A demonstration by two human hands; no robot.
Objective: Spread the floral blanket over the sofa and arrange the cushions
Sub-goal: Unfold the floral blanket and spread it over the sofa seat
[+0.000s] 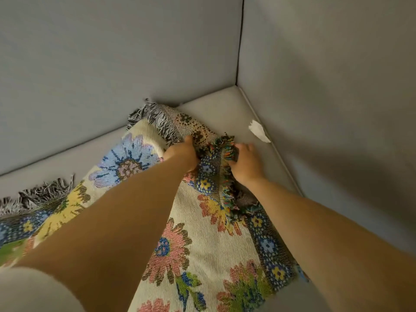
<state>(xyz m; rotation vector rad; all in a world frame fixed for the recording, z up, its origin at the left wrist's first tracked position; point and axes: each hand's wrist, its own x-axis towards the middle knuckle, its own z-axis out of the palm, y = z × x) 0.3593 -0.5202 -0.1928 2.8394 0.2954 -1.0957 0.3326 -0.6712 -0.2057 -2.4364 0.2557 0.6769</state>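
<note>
Both bare arms reach forward and down into the corner of a grey sofa (227, 109), where the seat meets the backrest and the side panel on the right. The floral blanket (202, 244) lies crumpled on the seat, covering its left and lower part, while the seat corner beyond the hands is bare. The blanket is cream with large woven flowers in blue, pink and yellow, green leaves, and a dark blue border of small flowers along its right edge. The left hand (182, 154) presses down on the cloth with fingers curled, gripping a fold where the blanket is turned back to show its duller brown-patterned underside. The right hand (245, 163) is just beside it, fingers closed around a bunch of the multicoloured fringe (227, 149) at the blanket's corner, which is doubled over on itself. A grey and white fringe (148, 118) sticks up against the backrest behind the left hand, and more of it trails along the seat at the far left. A small white scrap (258, 131) lies in the seam between the seat and the side panel, near the right hand but not touching it. No cushions can be seen.
</note>
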